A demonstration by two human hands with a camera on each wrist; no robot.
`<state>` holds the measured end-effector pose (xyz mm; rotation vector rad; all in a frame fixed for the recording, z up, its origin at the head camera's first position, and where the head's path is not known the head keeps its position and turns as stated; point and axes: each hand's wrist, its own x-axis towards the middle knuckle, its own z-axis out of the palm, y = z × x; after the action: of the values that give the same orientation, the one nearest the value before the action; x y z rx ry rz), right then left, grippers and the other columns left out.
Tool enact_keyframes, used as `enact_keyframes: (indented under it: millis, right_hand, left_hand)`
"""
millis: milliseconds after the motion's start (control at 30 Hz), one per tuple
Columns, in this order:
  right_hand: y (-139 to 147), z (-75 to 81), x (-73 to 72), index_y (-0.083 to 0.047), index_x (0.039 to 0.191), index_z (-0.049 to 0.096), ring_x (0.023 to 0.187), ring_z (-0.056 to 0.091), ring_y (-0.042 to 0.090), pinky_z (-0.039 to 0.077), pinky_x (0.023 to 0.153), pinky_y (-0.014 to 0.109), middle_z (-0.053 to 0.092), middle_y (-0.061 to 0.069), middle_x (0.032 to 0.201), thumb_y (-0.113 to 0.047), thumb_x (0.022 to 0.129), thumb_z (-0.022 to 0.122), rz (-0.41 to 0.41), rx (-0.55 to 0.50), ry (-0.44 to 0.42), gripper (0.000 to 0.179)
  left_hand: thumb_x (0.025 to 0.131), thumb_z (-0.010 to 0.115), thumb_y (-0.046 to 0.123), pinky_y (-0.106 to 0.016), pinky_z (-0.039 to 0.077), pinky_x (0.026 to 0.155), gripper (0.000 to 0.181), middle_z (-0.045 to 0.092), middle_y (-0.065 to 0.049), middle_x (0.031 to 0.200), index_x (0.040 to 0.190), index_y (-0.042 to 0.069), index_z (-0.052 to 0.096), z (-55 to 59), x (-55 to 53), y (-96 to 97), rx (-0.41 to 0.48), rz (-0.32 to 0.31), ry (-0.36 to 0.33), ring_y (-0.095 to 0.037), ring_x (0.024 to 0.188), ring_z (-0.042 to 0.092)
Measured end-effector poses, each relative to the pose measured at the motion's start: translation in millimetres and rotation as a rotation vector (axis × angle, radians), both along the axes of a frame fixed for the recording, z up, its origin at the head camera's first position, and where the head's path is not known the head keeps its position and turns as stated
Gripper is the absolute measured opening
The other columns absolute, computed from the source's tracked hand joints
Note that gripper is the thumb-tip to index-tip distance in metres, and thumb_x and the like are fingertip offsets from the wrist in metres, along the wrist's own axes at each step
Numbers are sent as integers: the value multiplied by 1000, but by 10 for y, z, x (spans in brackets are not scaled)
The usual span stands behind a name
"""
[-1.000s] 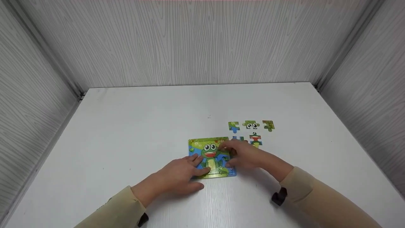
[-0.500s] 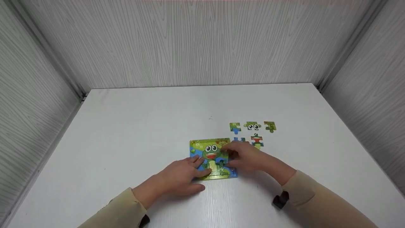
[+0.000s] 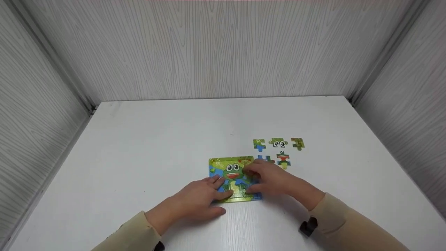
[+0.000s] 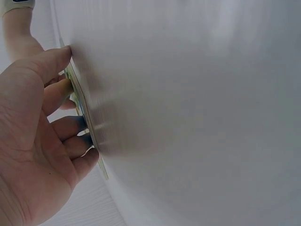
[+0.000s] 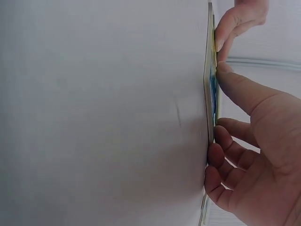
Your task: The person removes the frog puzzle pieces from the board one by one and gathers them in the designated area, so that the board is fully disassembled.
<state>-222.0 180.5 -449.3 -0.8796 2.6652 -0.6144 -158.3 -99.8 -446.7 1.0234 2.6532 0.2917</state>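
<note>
A frog puzzle board lies flat on the white table, its printed frog facing up. My left hand rests on the board's lower left with fingers extended, the thumb on the table in front of it. At the board's right side my right hand pinches a puzzle piece with blue on it, largely hidden by the fingers. The right wrist view has the thumb and curled fingers along the board's edge. In the left wrist view the left fingertips press the board.
Loose puzzle pieces lie on the table beyond my right hand: a corner piece, an eyes piece, another corner piece, a mouth piece and a partly covered blue piece. Pale panels enclose the table's back and sides.
Blue and green parts by my right fingertips have shifted slightly left over the board. My left hand stays in place; the whole view has dropped a little in the frame.
</note>
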Motion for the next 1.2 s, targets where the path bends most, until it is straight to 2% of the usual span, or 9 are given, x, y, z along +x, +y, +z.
enact_keyframes:
  millis: [300,467,733,933,1100,1200]
  right_hand:
    - [-35,11,14,-20,136,71,105,56,15,52,94,39,61,-6,121,-40,94,82,6,24,25,48]
    - [-50,13,3,-19,135,72,105,56,15,53,96,38,62,-7,121,-36,94,81,-2,20,19,45]
    - [-56,32,-9,-18,130,72,100,56,16,52,91,37,59,-7,114,-26,89,79,13,16,31,43]
    - [15,85,-36,-19,130,69,93,57,15,52,82,37,59,-5,116,-17,88,76,48,-37,74,43]
    - [134,172,-94,-20,132,70,83,57,14,51,69,31,59,-3,117,-15,88,75,28,-89,117,45]
    - [248,221,-141,-19,134,70,88,58,17,52,71,30,58,-2,119,-13,89,75,16,-121,132,46]
  left_hand:
    - [104,59,54,-51,34,124,58,37,-12,168,158,34,53,-1,2,12,-17,15,-16,-32,158,31]
    - [103,60,55,-51,33,124,58,37,-10,169,158,35,53,9,7,24,-17,30,-30,-31,158,30]
    - [103,59,54,-50,35,123,57,39,-14,167,157,34,55,-16,4,2,-8,13,3,-33,157,33]
    - [104,59,52,-50,35,123,57,39,-15,166,157,32,55,-29,6,-8,3,1,10,-34,156,33]
    - [104,57,55,-50,35,123,57,38,-13,167,157,34,54,-40,-1,0,-11,10,15,-34,157,32]
    - [104,57,55,-50,36,123,57,38,-13,167,157,35,54,-49,0,-1,-11,13,18,-34,157,32]
